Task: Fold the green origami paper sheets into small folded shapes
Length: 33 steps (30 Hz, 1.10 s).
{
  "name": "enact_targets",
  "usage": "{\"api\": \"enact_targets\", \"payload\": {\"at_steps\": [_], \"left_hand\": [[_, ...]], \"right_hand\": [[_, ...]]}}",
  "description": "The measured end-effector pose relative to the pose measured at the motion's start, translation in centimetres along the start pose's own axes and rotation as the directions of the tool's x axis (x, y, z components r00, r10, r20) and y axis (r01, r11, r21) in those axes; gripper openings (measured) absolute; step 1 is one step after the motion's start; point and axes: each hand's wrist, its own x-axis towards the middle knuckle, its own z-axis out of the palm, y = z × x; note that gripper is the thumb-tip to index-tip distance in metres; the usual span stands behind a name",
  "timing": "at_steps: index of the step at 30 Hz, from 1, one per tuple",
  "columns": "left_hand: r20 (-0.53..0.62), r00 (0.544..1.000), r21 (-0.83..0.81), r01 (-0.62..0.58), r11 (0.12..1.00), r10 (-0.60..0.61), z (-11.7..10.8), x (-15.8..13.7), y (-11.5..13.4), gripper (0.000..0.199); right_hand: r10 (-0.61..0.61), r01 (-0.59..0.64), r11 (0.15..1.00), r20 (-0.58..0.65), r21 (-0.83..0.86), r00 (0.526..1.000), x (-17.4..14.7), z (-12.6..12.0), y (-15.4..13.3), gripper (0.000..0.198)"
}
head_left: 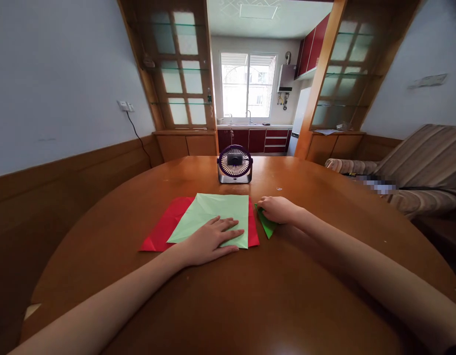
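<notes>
My left hand [213, 239] lies flat with its fingers spread on a pale green sheet of paper [220, 207]. Faint creases cross that sheet. Beneath it is a red sheet of paper [163, 227], showing on the left and along the right edge. Just to the right, my right hand [278, 209] has its fingers closed on a bright green folded paper [267, 227]. A pointed corner of this folded paper sticks out below the fingers; the rest is covered by the hand.
A small dark purple fan [234, 162] stands on the wooden table [228, 305] beyond the papers. A tiny white scrap [279, 189] lies right of the fan. A striped armchair [424, 158] is at the table's right side.
</notes>
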Motion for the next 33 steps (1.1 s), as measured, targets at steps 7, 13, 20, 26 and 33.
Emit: {"api": "enact_targets", "payload": {"at_steps": [7, 13, 20, 26, 33], "left_hand": [[-0.017, 0.997, 0.017, 0.072, 0.997, -0.072, -0.6, -0.7, -2.9, 0.046], [0.056, 0.979, -0.156, 0.204, 0.967, -0.197, -2.8, -2.4, -5.3, 0.049], [-0.181, 0.921, -0.505, 0.215, 0.836, -0.346, -3.4, 0.1, -4.0, 0.047], [-0.23, 0.921, -0.859, -0.042, 0.509, -0.313, -3.3, 5.5, -2.1, 0.046], [-0.137, 0.86, -0.94, 0.044, 0.339, -0.491, -2.3, 6.6, -2.1, 0.031]], "right_hand": [[-0.009, 0.01, 0.999, -0.019, 0.054, 1.0, -0.4, -0.9, 0.3, 0.029], [0.003, 0.04, 0.921, -0.111, 0.389, 0.994, 0.1, -0.8, 1.0, 0.038], [-0.192, 0.177, 0.211, -0.137, 0.961, 0.972, -0.2, -1.2, 0.3, 0.075], [-0.158, 0.183, -0.25, -0.226, 0.951, 0.961, 0.1, -0.6, -0.8, 0.033], [-0.098, 0.069, -0.369, -0.112, 0.927, 0.989, 0.4, -0.6, -0.9, 0.035]]}}
